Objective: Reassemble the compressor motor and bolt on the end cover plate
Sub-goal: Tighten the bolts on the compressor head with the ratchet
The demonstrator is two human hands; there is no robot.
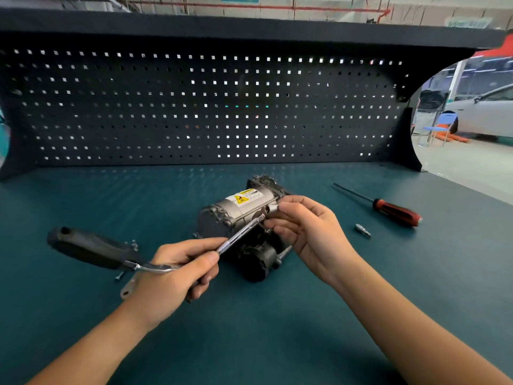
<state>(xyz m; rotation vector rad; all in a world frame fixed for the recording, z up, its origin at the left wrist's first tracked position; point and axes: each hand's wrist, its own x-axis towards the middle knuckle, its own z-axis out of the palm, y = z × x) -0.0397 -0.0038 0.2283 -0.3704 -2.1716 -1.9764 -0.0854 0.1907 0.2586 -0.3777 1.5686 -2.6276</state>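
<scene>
Compressor motor (241,215): lies on its side at the middle of the green bench top (277,315), silver barrel with a yellow warning label facing up. Its dark near end is partly covered by both hands and the tool.
Left hand (177,270): thumb and forefinger pinch the chrome shaft of the ratchet wrench (238,235). The other fingers curl under it, their tips out of sight.
Ratchet wrench handle: black, sticks out to the left above the bench. The shaft passes through the hand and rises to the head just over the motor.
Right hand (305,234): thumb and forefinger pinch a small silver socket (272,209) at the wrench head. The remaining fingers curl loosely below. Whether the socket sits on the head or just beside it cannot be told.
Metal plate (128,289): flat, pale, with a hole in one corner. Only that corner shows from under the left wrist, so its full shape is hidden.
Bolts: one loose bolt (119,277) lies under the wrench neck. Other small hardware behind the handle is too small to make out.
Screwdriver (397,212): red-and-black handle, lying on the bench well to the right of the motor.
Short silver bit (363,231): lies near the screwdriver handle, apart from it.
Pegboard (194,107): dark, fills the back of the bench.
Beyond the bench: a pale car (488,112), cut off by the right edge.
</scene>
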